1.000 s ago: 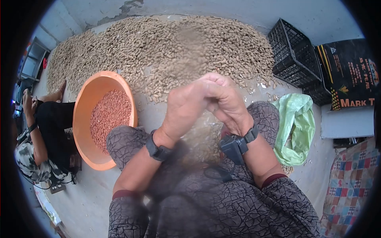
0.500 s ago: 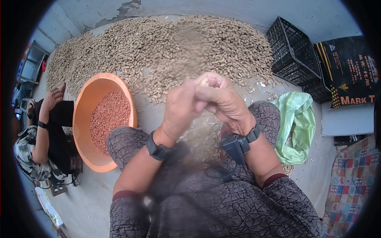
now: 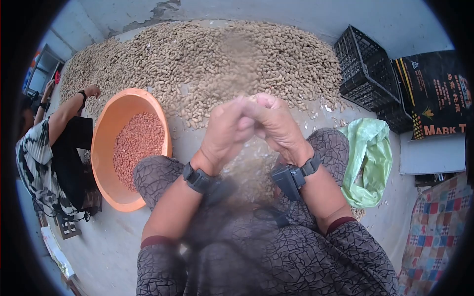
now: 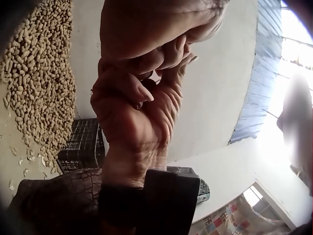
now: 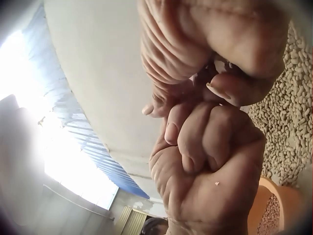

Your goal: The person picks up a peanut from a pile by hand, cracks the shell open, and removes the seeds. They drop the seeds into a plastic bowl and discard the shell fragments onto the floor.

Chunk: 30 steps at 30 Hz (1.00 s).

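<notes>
Both hands meet at centre in the head view, the left hand [image 3: 221, 132] against the right hand [image 3: 282, 129]. Between their fingertips a small pale peanut [image 3: 253, 98] is pinched, mostly covered. The right wrist view shows a bit of pale shell [image 5: 224, 66] inside the right hand's curled fingers, and the left hand's fingers curled toward its palm, which carries a tiny crumb [image 5: 217, 183]. Blurred shells [image 3: 249, 170] lie below the hands, between the knees. An orange basin [image 3: 106, 148] of reddish kernels [image 3: 138, 148] stands beside the knee on the left.
A wide heap of unshelled peanuts [image 3: 197, 64] spreads along the wall. To the right are black crates [image 3: 368, 71], a green bag [image 3: 368, 165], a black printed sack [image 3: 437, 93] and a patchwork cloth [image 3: 429, 237]. Another person [image 3: 47, 148] sits beyond the basin.
Both hands stay together at the same place while their fingers shift; the peanut seen at the right fingertips is now more covered. The other person's arm has reached out toward the heap.
</notes>
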Available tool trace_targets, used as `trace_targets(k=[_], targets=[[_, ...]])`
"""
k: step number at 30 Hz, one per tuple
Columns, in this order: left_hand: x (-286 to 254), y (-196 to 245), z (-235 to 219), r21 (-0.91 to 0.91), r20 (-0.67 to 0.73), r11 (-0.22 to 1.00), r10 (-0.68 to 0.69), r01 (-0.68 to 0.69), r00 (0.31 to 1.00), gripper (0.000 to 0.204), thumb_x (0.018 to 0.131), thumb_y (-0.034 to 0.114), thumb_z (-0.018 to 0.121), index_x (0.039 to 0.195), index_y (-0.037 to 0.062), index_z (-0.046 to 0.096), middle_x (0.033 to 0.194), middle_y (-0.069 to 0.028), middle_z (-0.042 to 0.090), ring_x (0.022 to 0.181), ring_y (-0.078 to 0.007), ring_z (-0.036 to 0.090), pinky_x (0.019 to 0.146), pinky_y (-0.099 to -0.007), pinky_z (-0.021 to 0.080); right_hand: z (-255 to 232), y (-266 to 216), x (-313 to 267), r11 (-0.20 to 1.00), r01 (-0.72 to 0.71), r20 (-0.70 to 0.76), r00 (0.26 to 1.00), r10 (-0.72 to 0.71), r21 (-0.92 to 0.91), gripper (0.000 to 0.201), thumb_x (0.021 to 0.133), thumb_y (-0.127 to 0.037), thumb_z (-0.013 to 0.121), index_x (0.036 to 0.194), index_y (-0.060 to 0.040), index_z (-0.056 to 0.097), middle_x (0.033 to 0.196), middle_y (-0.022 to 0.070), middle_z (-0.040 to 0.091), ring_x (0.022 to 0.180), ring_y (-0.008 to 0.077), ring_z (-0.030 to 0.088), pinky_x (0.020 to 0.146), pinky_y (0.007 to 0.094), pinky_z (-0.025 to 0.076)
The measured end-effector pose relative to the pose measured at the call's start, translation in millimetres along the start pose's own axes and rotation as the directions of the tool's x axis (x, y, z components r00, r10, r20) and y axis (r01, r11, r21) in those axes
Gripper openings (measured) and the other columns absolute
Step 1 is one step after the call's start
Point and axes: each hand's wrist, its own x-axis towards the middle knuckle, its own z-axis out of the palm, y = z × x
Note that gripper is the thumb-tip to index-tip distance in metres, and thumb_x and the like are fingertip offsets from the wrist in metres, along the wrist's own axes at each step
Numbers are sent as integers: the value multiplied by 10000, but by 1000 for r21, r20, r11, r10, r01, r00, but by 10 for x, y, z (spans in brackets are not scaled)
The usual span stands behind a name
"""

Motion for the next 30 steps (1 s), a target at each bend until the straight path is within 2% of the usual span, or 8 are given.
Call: trace_targets(k=[6,8,9,11,17,25,28,30], targets=[[-6,18,63,82,-81,985,160,-154,984,277,969,233,388,1061,4,514,615,31,429,454,-14,287,405,-157,230,-3,-33,4,997,-20,-153,988,31,74,259,843,-280,643,803,-34,572,654,-17,524,516,24,424,389,152,304],[5,-7,23,336,-180,920,274,-203,945,234,949,207,426,982,9,547,753,-2,519,593,-39,439,515,-192,375,-25,-41,-1,996,-29,-122,992,40,89,256,842,-275,645,798,-34,570,657,-18,517,517,23,425,391,150,304],[10,-18,37,334,-181,920,276,-205,944,234,949,207,426,982,9,547,753,-2,519,593,-39,439,515,-192,375,-33,-38,-2,993,-40,-94,994,50,108,254,840,-271,647,792,-34,569,660,-20,511,518,22,427,392,149,305],[25,-55,82,560,-82,762,441,-325,894,233,961,154,360,1041,6,522,658,28,466,505,-12,341,423,-165,283,-39,-37,13,993,-47,-87,995,56,105,247,839,-262,650,789,-34,572,659,-14,523,510,22,434,392,148,307],[-13,-115,73,636,-23,686,474,-353,880,206,958,127,354,993,13,521,692,22,470,552,-20,359,484,-187,319,-1,-54,8,998,-28,-50,998,31,57,202,830,-208,657,775,-28,583,644,14,572,483,33,468,392,152,319],[20,-239,104,515,-106,764,507,-389,855,194,948,123,346,911,25,509,685,16,481,564,-27,376,491,-193,325,58,-1,-9,1000,22,-138,990,-19,16,176,830,-181,649,784,-18,599,649,27,588,508,48,519,402,153,339],[23,-241,108,505,-143,785,486,-359,862,194,945,127,347,905,26,509,686,13,482,552,-28,376,484,-193,323,68,1,-20,1000,5,-155,988,-4,3,143,826,-168,640,796,-35,596,663,-16,521,507,30,408,426,162,317],[44,-247,92,481,-155,801,478,-356,865,195,944,129,348,906,27,510,684,13,479,545,-27,375,479,-191,322,54,29,3,999,48,-166,985,-50,-16,154,828,-156,633,783,-12,605,648,24,581,517,41,512,407,154,337]])
